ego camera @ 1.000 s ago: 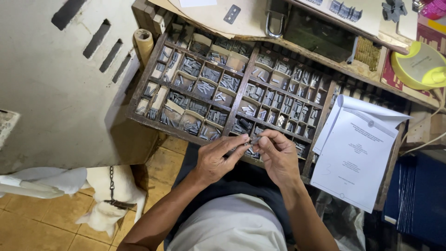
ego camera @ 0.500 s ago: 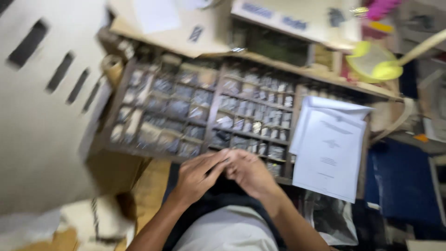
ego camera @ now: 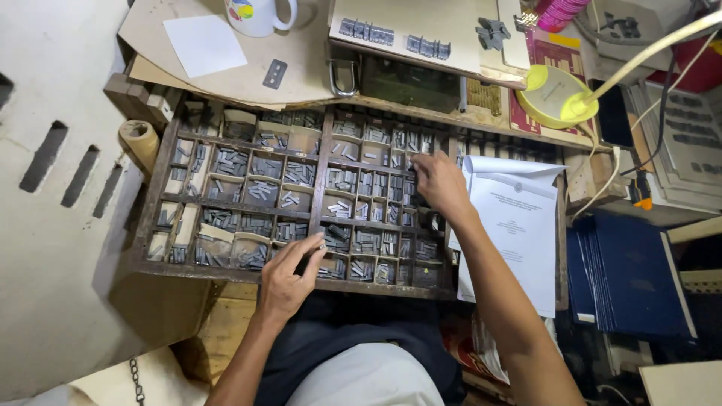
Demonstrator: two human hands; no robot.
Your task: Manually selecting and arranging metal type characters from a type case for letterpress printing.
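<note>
Wooden and cluttered, the workbench carried a compartmented type case (ego camera: 226,267) holding small grey metal sorts (ego camera: 233,159). At its near edge the left hand (ego camera: 289,278) pinched something dark, too small to identify. A second earlier both hands had met there; now the right hand (ego camera: 440,184) had reached toward the far right compartments, fingers curled among sorts, grasp unclear. Beside it lay white papers (ego camera: 519,225).

A white mug (ego camera: 256,15) is standing at eleven o'clock, with a white paper slip (ego camera: 203,43) lying just beside it on brown card. A yellow lamp (ego camera: 556,96) is leaning in at one o'clock. A stapled white document (ego camera: 519,225) is resting at three o'clock, and blue folders (ego camera: 628,274) are lying beyond it at four o'clock. A tape roll (ego camera: 139,139) is sitting at nine o'clock.
</note>
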